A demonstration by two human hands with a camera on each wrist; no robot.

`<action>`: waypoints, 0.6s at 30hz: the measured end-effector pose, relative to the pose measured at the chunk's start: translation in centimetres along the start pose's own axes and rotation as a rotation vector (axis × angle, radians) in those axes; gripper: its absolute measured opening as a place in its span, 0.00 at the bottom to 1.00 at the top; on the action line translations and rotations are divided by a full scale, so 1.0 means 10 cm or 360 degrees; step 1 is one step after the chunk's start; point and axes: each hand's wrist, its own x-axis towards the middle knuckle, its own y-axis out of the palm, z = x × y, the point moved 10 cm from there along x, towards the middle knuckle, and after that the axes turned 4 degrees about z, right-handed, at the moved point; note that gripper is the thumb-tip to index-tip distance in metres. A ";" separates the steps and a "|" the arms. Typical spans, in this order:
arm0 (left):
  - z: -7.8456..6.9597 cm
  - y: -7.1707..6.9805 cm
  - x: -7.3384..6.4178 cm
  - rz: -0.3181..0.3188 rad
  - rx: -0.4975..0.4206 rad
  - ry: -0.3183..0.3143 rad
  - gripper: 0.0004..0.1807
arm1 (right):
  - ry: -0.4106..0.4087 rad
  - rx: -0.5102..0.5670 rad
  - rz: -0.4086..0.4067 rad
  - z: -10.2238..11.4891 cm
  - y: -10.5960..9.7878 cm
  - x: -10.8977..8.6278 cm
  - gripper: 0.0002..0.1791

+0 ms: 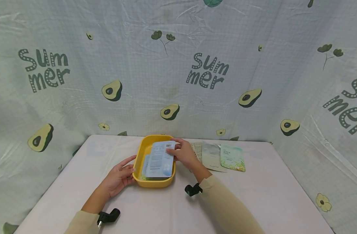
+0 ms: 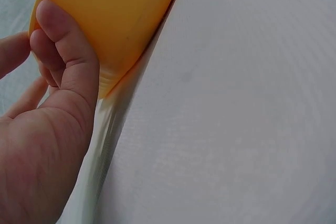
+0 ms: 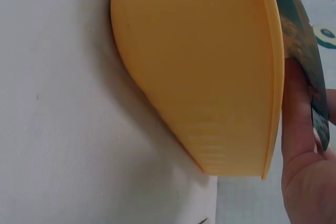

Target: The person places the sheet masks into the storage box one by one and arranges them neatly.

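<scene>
Packet [image 1: 159, 162] pinched in my right hand [image 1: 184, 153], over the yellow bin [image 1: 155, 184]

Packet first: flat, pale blue, roughly rectangular, rounded corners. Printed face is toward the head camera: small barcode at top right, blocks of fine text down the middle (too small to read), a deeper blue round motif at lower right. Right wrist view gives it nearly edge-on: dark, glossy, a bit bowed, just past the bin's rim. It sits across the bin's opening, covering a good part of it; can't tell whether it touches what's below.

My right hand is clamped on the packet's right edge near the top, thumb on the printed face, other fingers partly hidden behind.

My left hand [image 1: 119, 177] grips the bin's left side, thumb and fingers bent at the rim.

Bin: plain yellow, rounded corners, raised rim, faint ribbing at one end of the wall. Stands on the white table [image 1: 155, 214]. Inside, a lower packet [image 1: 144, 167], pale blue with a yellow-green corner, peeks out left of mine.

Right of the bin, in a row: tan packet [image 1: 197, 150] with dense print, grey packet [image 1: 210, 156] with a shiny top, green packet [image 1: 232, 157] with flowers along its bottom. Behind: curtain [image 1: 137, 65], avocados and "summer" lettering.
</scene>
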 end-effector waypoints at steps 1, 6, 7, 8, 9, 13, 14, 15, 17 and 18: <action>0.00 0.00 0.00 0.0000 0.0001 0.0001 0.40 | 0.0003 -0.0002 0.0003 0.01 0.02 0.01 0.34; 0.00 0.00 0.01 0.0002 -0.0014 0.0015 0.40 | 0.0004 -0.0053 0.0012 0.05 0.11 0.03 0.33; 0.00 0.00 0.02 0.0004 -0.0021 0.0018 0.40 | 0.0003 -0.0068 0.0011 0.05 0.13 0.04 0.33; 0.00 0.00 0.02 0.0010 -0.0027 0.0022 0.40 | 0.0002 -0.0086 0.0007 0.05 0.14 0.05 0.32; 0.00 0.00 0.03 0.0015 -0.0032 0.0025 0.39 | 0.0006 -0.0099 -0.0002 0.05 0.15 0.06 0.32; 0.01 0.00 0.03 0.0029 -0.0044 0.0029 0.39 | -0.0008 -0.0148 -0.0030 0.05 0.19 0.08 0.31; 0.01 0.00 0.03 0.0032 -0.0044 0.0028 0.39 | -0.0007 -0.0155 -0.0036 0.05 0.19 0.08 0.31; 0.01 0.00 0.03 0.0031 -0.0043 0.0028 0.39 | -0.0004 -0.0157 -0.0041 0.06 0.20 0.08 0.30; 0.01 0.00 0.02 0.0030 -0.0043 0.0026 0.39 | -0.0001 -0.0163 -0.0048 0.07 0.21 0.08 0.29; 0.01 0.00 0.02 0.0029 -0.0041 0.0026 0.39 | 0.0002 -0.0168 -0.0052 0.07 0.21 0.07 0.29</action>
